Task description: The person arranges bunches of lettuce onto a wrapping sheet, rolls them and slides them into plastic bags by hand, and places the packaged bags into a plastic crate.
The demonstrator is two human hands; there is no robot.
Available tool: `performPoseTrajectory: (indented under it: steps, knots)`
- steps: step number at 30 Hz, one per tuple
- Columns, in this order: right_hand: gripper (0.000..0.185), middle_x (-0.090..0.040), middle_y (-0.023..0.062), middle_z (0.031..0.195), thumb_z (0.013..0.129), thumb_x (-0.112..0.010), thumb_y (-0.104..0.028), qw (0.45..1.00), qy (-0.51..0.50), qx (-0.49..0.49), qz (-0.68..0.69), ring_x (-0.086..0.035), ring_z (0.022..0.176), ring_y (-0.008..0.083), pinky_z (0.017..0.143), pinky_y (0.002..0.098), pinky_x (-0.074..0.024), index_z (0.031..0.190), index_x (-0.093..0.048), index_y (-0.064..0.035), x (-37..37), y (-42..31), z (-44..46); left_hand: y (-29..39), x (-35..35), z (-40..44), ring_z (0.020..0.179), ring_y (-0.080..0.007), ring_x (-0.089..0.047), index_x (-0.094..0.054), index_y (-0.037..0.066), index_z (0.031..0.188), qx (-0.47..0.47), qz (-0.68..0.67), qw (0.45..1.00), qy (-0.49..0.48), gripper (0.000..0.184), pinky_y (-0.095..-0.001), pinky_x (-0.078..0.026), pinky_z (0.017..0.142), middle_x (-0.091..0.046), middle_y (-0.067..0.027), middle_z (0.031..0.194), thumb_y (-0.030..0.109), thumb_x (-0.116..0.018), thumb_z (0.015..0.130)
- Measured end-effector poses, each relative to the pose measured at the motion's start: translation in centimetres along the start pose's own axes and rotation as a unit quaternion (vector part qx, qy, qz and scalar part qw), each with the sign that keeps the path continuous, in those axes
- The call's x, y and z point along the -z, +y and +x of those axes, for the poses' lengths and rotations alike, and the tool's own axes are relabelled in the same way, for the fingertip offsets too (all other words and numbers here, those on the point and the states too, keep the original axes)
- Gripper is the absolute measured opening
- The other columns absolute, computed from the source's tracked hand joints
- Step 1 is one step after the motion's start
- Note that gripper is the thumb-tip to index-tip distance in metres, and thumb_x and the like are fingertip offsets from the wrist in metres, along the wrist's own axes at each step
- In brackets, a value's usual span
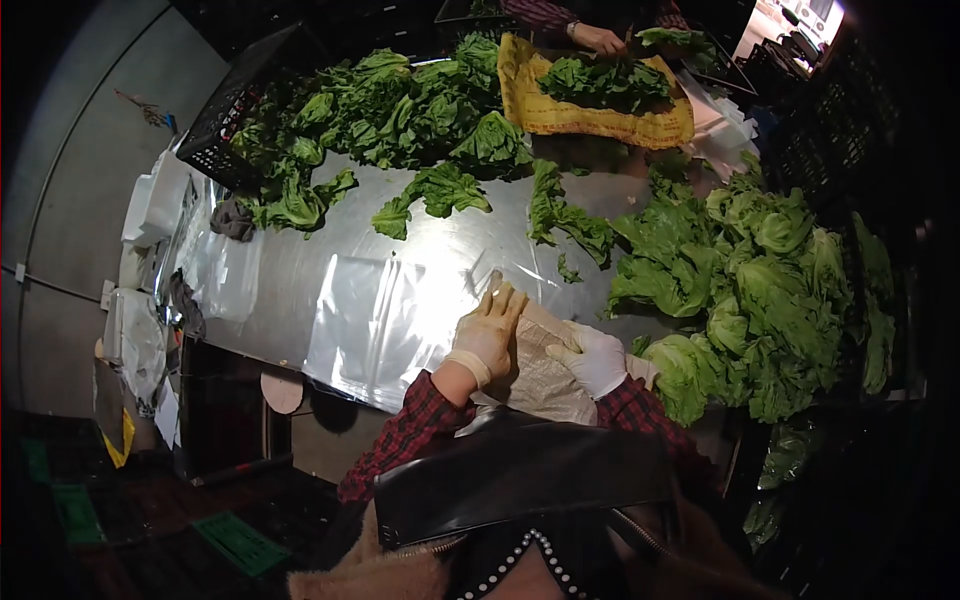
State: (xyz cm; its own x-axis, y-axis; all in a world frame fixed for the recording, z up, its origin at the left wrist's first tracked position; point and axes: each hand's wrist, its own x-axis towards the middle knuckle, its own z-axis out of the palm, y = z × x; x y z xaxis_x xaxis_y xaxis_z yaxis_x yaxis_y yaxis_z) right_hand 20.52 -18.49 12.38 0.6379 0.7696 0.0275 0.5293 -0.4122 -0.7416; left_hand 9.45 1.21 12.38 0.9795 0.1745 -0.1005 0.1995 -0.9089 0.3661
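Note:
A beige woven sack (540,372) lies at the table's near edge, in front of my body. My left hand (485,335), in a yellowish glove, rests on the sack's left side with its fingers stretched forward. At the sack's right side is my right hand (597,362), in a white glove, closed on the material with the thumb on top. Clear plastic sheets or bags (365,320) lie flat to the left of my left hand. Close by my right hand is a large heap of green leafy lettuce (740,290).
More lettuce (400,110) is piled at the back left beside a black crate (225,130). Loose leaves (440,190) lie on the metal table (350,205). Across it, another person's hand (600,40) is above greens on a yellow sack (590,125). Dark crates (835,120) stand at right.

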Motion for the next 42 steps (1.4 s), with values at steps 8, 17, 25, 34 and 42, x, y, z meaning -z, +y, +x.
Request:
performPoseTrajectory:
  steps: [8, 17, 25, 34, 42]
  knots:
    - [0.031, -0.072, 0.0141, 0.098, 0.079, -0.079, -0.030, 0.986, 0.082, -0.114, 0.093, -0.066, 0.077, 0.0324, 0.069, 0.0369, -0.0527, 0.088, -0.071, -0.0024, -1.7, 3.4, -1.4, 2.1, -0.9, -2.6, 0.140, -0.0470, -0.032, -0.029, 0.003, 0.152, -0.046, -0.044, 0.997, 0.034, 0.091, -0.0432, -0.045, 0.106, -0.028, -0.0244, 0.156, -0.005, -0.060, 0.067]
    - [0.028, -0.072, 0.0101, 0.082, 0.080, -0.079, -0.023, 0.962, 0.098, -0.216, 0.139, -0.065, 0.072, 0.0152, 0.067, 0.0322, -0.0514, 0.092, -0.071, 0.0016, -1.0, 2.8, -1.4, 4.9, -0.7, 0.5, 0.140, -0.0439, -0.036, -0.031, 0.005, 0.151, -0.077, -0.231, 0.969, -0.050, 0.084, -0.0433, -0.046, 0.106, -0.027, -0.0225, 0.158, -0.004, -0.059, 0.072]
    - [0.032, -0.063, 0.0040, 0.063, 0.080, -0.081, -0.028, 0.955, 0.139, -0.154, 0.213, -0.054, 0.059, 0.0107, 0.059, 0.0301, -0.0482, 0.078, -0.071, 0.0022, -0.5, 4.7, -1.0, 4.2, 1.2, -2.9, 0.114, -0.0289, -0.057, -0.045, 0.005, 0.139, -0.092, -0.382, 0.912, 0.116, 0.062, -0.0386, -0.051, 0.091, -0.057, -0.0154, 0.127, 0.012, -0.070, 0.083]
    - [0.035, -0.063, 0.0042, 0.062, 0.076, -0.085, -0.031, 0.950, 0.059, -0.270, 0.146, -0.051, 0.055, 0.0133, 0.055, 0.0366, -0.0447, 0.076, -0.070, 0.0012, -8.3, 6.7, 8.1, -3.9, -10.7, -3.6, 0.104, -0.0161, -0.058, -0.056, 0.008, 0.127, 0.308, -0.781, 0.541, 0.055, 0.050, -0.0353, -0.050, 0.091, -0.062, -0.0067, 0.113, 0.032, -0.076, 0.088]
    - [0.034, -0.064, 0.0023, 0.072, 0.076, -0.085, -0.012, 0.845, 0.149, -0.221, 0.464, -0.056, 0.058, 0.0141, 0.054, 0.0299, -0.0448, 0.102, -0.067, 0.0030, -10.8, 8.9, 8.3, -5.7, -9.6, -7.2, 0.121, -0.0214, -0.055, -0.045, 0.003, 0.143, 0.255, -0.820, 0.511, 0.048, 0.073, -0.0362, -0.047, 0.100, -0.054, -0.0132, 0.139, 0.034, -0.078, 0.086]
